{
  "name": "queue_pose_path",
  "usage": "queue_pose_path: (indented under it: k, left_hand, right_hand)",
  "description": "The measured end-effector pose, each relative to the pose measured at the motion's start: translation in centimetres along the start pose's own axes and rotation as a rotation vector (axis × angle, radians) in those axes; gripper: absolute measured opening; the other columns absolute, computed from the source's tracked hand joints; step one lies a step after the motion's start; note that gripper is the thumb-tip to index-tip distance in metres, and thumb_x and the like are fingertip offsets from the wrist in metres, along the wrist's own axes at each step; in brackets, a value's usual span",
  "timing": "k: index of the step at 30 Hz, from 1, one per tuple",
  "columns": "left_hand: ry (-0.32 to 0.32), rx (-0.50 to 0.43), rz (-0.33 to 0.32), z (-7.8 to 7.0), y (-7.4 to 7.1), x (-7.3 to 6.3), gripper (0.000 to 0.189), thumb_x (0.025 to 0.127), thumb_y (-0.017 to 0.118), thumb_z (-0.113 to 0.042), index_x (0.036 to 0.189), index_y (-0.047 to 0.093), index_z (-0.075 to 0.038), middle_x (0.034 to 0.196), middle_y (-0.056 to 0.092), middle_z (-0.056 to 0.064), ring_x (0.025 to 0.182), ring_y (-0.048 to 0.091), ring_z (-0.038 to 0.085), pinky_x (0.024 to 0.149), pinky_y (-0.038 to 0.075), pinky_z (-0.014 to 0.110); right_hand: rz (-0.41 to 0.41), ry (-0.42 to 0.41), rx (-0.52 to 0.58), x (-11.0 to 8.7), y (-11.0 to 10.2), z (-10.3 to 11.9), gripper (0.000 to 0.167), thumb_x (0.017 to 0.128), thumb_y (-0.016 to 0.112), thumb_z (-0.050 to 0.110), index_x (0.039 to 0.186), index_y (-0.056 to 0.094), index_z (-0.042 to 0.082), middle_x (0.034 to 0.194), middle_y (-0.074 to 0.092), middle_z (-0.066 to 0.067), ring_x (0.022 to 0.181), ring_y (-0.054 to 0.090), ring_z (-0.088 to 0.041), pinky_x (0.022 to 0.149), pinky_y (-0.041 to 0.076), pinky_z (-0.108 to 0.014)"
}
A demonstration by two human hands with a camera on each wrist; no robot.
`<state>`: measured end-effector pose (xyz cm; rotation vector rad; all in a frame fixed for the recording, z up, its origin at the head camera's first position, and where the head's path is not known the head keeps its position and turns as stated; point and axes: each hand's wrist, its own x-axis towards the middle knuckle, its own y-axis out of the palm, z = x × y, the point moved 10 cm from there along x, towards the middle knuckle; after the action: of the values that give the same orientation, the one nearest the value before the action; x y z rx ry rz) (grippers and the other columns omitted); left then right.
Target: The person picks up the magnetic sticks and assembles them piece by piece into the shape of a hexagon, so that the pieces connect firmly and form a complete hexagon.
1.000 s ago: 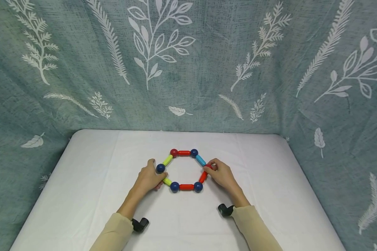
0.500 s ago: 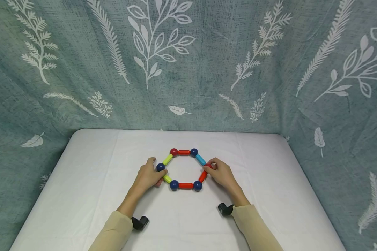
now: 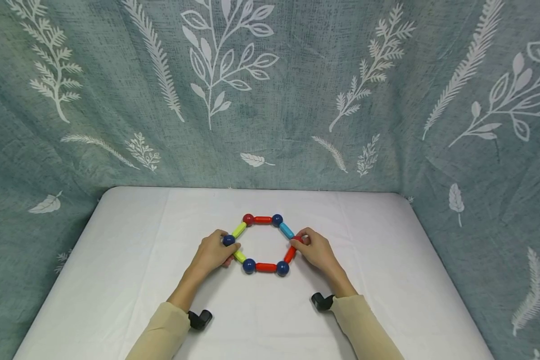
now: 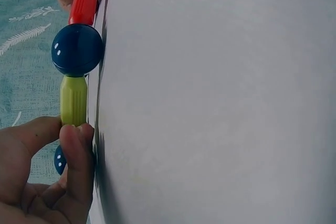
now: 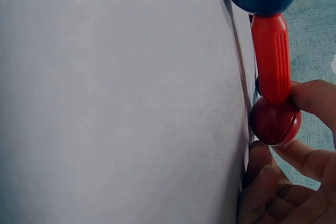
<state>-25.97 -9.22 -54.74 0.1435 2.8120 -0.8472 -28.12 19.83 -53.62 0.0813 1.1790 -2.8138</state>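
Observation:
A six-sided ring of magnetic building rods and balls lies on the white table, joined all round. Its left corner is a blue ball between two yellow-green rods. My left hand pinches that corner, the thumb on the inner side and the index finger behind the ball. In the left wrist view, fingertips touch the end of the near yellow-green rod. My right hand pinches the red ball at the right corner, where a red rod and a light blue rod meet.
The far side has a red ball, a red rod and a blue ball. Two more blue balls with a red rod form the near side. A green leaf-print cloth hangs behind the table.
My left index finger, earlier stretched out past the blue ball, has curled in against it. The near side of the ring has shifted very slightly. My right hand keeps its hold.

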Motion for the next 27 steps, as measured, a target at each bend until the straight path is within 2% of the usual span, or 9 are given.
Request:
queue_pose_path:
  k: [6, 19, 27]
  left_hand:
    - [0.002, -0.003, 0.000, -0.07, 0.00, 0.03, 0.046, 0.093, 0.072, -0.028, 0.125, 0.055, 0.001, 0.061, 0.064, 0.003, 0.048, 0.060, 0.014, 0.045, 0.045, 0.024]
    - [-0.029, -0.098, -0.003, 0.36, 0.16, 0.17, 0.044, 0.094, 0.072, -0.026, 0.125, 0.054, -0.001, 0.068, 0.066, 0.005, 0.053, 0.065, 0.014, 0.051, 0.053, 0.028]
    - [-0.011, -0.085, 0.028, 0.23, 0.16, 0.20, 0.038, 0.099, 0.065, -0.028, 0.125, 0.055, -0.002, 0.068, 0.067, 0.005, 0.052, 0.063, 0.016, 0.051, 0.054, 0.031]
  right_hand:
    - [0.001, 0.007, -0.001, 0.00, 0.04, -0.01, 0.028, 0.092, 0.073, 0.033, 0.108, 0.065, 0.011, 0.079, 0.054, -0.003, 0.069, 0.049, -0.019, 0.059, 0.037, -0.031]
    - [-0.005, 0.010, 0.007, -0.15, -0.06, 0.14, 0.028, 0.092, 0.073, 0.033, 0.107, 0.065, 0.011, 0.079, 0.054, -0.003, 0.068, 0.049, -0.019, 0.058, 0.037, -0.030]
    - [-0.010, 0.012, 0.000, -0.15, -0.11, 0.12, 0.028, 0.092, 0.073, 0.034, 0.107, 0.065, 0.011, 0.079, 0.055, -0.003, 0.069, 0.049, -0.019, 0.059, 0.038, -0.030]
